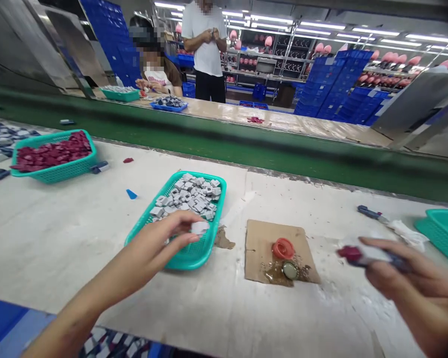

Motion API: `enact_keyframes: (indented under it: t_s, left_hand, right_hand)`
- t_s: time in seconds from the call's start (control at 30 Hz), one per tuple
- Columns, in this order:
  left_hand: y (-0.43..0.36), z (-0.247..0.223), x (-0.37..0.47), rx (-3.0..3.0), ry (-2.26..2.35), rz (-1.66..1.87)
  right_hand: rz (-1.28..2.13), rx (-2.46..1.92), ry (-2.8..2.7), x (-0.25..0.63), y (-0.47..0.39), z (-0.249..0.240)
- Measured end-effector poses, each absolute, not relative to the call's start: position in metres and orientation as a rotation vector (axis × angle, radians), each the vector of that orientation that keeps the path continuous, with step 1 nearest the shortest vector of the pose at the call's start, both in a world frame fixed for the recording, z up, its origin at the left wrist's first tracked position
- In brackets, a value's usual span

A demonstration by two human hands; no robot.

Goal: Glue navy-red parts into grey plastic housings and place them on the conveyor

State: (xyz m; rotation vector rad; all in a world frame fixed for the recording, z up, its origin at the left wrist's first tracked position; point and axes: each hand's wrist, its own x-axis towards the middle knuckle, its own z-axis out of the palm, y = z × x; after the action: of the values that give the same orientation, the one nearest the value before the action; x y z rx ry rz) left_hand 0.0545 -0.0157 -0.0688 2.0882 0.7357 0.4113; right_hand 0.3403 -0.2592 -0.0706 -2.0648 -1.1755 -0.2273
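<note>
While the left hand (162,236) reaches over the grey pieces' basket (199,258), its thumb and fingers pinch one grey piece (200,227) above the basket's near end. More grey pieces (194,196) lie heaped toward the far end. The right hand (414,286), at three o'clock from the cardboard (257,236), closes its fingers around a part (368,254), blurred, with a grey middle and a dark red tip pointing to nine o'clock.

On the cardboard sits an orange-red ring (283,248); a round disc (290,270) lies near it at five o'clock, with a brown wet stain (274,275) around the disc. The grey pieces' basket stands at ten o'clock from the cardboard, on the pale tabletop (194,303).

Farther out at ten o'clock is a basket (56,174) of dark red pieces (54,153), with a blue scrap (131,194) between the two baskets. At two o'clock from the cardboard lies a navy item (369,212), near a white cloth (406,233). Across a green strip (246,151), toward eleven o'clock, one person (171,74) sits and another (209,54) stands.
</note>
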Motion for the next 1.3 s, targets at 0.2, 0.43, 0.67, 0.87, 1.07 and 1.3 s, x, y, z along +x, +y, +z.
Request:
enact_keyframes:
  t_s: [0.2, 0.43, 0.67, 0.87, 1.07, 1.3]
  left_hand:
    - [-0.112, -0.086, 0.073, 0.787, 0.796, 0.734]
    - [-0.151, -0.125, 0.102, 0.49, 0.644, 0.633]
    - [-0.158, -0.125, 0.101, 0.277, 0.685, 0.521]
    - [-0.159, -0.122, 0.102, 0.236, 0.735, 0.531]
    - [-0.159, -0.124, 0.101, 0.248, 0.64, 0.537]
    - [-0.157, -0.121, 0.099, 0.271, 0.71, 0.46]
  right_hand:
    - [-0.26, -2.042, -1.547, 0.316, -0.256, -0.105]
    - [-0.247, -1.912, -1.797, 0.311, -0.246, -0.123]
    - [-0.214, -1.903, -1.874, 0.312, -0.247, -0.128]
    - [-0.348, -1.916, -1.758, 0.307, -0.251, -0.121]
    - [-0.466, -1.947, -1.554, 0.304, -0.257, -0.122]
    - [-0.38, -2.004, -1.516, 0.305, -0.256, -0.126]
